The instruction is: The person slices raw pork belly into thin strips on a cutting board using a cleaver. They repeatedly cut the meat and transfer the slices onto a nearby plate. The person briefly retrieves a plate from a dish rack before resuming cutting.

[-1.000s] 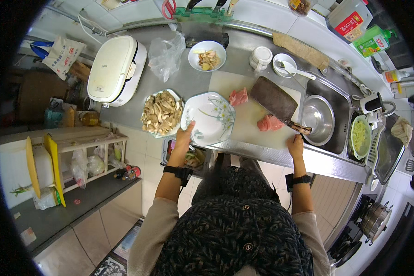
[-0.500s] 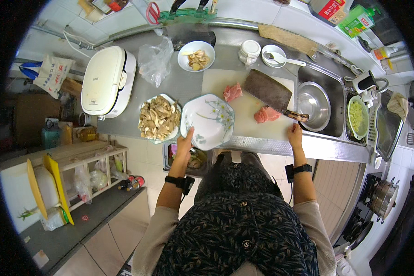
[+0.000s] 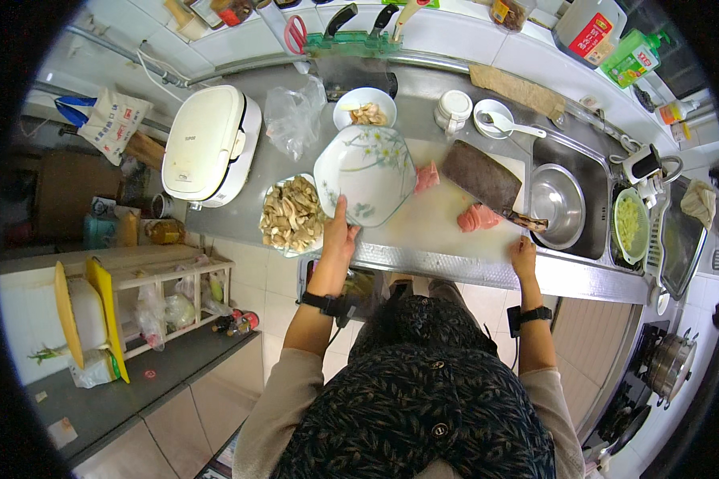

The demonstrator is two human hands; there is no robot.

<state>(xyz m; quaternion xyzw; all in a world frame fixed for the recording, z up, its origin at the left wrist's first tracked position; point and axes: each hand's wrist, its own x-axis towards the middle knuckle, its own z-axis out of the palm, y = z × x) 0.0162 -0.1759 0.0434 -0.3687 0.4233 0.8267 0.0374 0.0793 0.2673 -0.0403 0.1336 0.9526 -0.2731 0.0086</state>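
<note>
My left hand (image 3: 342, 231) grips the white floral plate (image 3: 358, 172), thumb on its face, beside a plate of sliced mushrooms (image 3: 290, 215). My right hand (image 3: 523, 254) has curled fingers at the front edge of the cutting board (image 3: 427, 227), just below the wooden handle of a dark cleaver (image 3: 483, 174); whether it holds anything is unclear. Pink meat lies in two pieces on the board, one (image 3: 477, 217) under the cleaver's handle side, the other (image 3: 425, 177) partly behind the floral plate. A bowl of ginger-like pieces (image 3: 364, 110) sits behind the plate.
A white appliance (image 3: 204, 140) and plastic bag (image 3: 291, 120) are on the left. A lidded jar (image 3: 454, 112) and spoon dish (image 3: 494, 120) stand behind the board. The sink holds a steel bowl (image 3: 553, 203), a green colander (image 3: 629, 231) beside it. A pot (image 3: 667, 363) sits lower right.
My left hand has moved the floral plate forward, away from my body, toward the bowl and upper meat piece. My right hand stays near the board's edge.
</note>
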